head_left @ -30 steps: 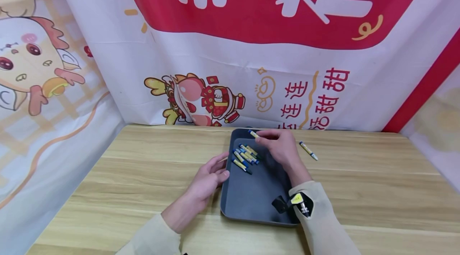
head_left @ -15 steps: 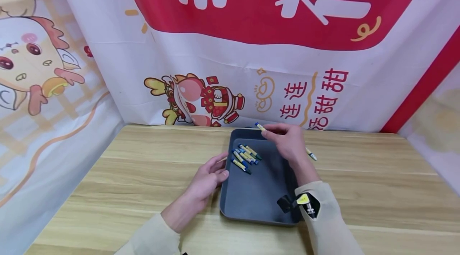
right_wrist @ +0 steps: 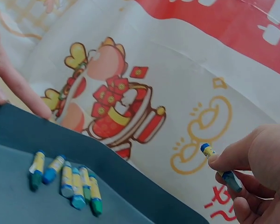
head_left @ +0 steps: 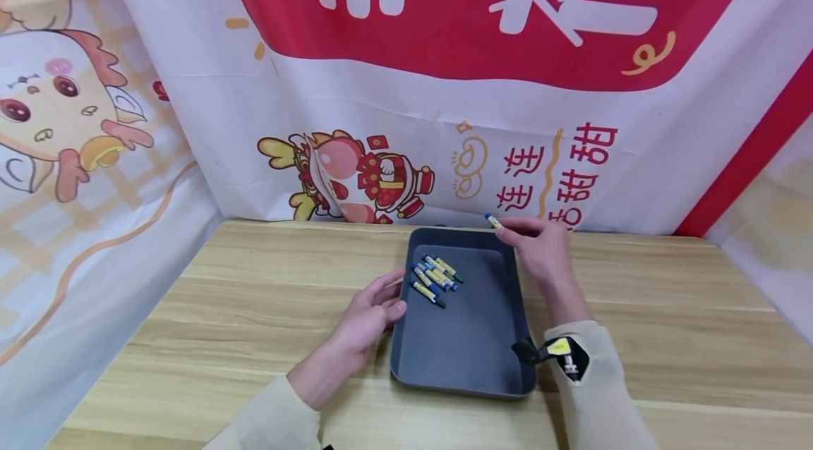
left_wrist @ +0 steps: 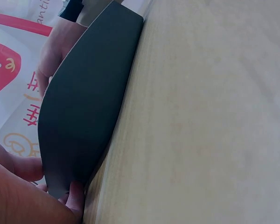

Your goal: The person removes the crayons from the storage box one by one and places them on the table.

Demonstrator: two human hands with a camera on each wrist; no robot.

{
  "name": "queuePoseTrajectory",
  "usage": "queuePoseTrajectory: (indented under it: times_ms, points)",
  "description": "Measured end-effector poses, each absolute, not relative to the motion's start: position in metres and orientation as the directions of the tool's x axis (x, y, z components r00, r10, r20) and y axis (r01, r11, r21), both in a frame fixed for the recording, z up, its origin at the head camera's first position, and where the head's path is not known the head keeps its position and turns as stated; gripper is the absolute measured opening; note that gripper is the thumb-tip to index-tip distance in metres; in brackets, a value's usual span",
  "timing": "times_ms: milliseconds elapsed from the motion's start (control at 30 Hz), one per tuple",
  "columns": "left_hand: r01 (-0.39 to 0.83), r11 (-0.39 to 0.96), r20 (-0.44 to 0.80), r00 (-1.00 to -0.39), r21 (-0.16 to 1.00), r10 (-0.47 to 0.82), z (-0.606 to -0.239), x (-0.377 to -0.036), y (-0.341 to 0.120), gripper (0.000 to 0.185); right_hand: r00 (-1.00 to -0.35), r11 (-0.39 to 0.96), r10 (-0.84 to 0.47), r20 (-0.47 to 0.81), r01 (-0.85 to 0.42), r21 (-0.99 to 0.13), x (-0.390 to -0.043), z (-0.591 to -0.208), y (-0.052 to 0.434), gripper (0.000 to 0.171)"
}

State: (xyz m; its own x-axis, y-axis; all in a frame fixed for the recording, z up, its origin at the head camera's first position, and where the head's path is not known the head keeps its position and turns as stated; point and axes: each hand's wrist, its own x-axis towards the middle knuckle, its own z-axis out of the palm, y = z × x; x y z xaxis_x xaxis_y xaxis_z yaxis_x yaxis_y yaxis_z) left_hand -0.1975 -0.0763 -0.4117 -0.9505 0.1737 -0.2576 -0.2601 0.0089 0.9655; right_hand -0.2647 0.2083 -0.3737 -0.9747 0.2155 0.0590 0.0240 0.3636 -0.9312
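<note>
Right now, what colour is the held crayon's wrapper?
Yellow and blue; crayon clearest in the right wrist view.

On the white wall cloth, red characters read "连连" and "甜甜", small letters "anti".

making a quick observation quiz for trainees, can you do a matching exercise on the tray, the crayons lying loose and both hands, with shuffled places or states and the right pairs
1. tray
2. loose crayons
3. left hand
4. right hand

A. pinching a single crayon
B. inside the tray
C. at the tray's left edge
D. dark grey

Pairs: 1-D, 2-B, 3-C, 4-A
</note>
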Motion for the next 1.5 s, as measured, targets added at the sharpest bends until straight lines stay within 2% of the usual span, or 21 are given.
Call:
queuePoseTrajectory:
  times_ms: [333, 667, 1033, 1500]
  points:
    - [-0.251, 0.011, -0.249, -0.953, 0.968, 0.17, -0.411, -0.197, -0.076, 0.061, -0.946, 0.385, 0.32, 0.056, 0.076, -0.92, -0.268, -0.38, 0.233, 0.034]
    - [-0.255, 0.013, -0.254, -0.952, 0.967, 0.173, -0.412, -0.196, -0.076, 0.061, -0.928, 0.377, 0.373, -0.019, 0.17, -0.911, -0.267, -0.389, 0.252, 0.035]
    - [-0.253, 0.01, -0.251, -0.952, 0.967, 0.173, -0.413, -0.197, -0.076, 0.062, -0.918, 0.377, 0.393, -0.053, 0.213, -0.901, -0.269, -0.411, 0.272, 0.035]
    - [-0.254, 0.013, -0.253, -0.953, 0.967, 0.168, -0.413, -0.198, -0.077, 0.061, -0.907, 0.488, 0.418, -0.052, 0.272, -0.829, -0.27, -0.427, 0.28, 0.037]
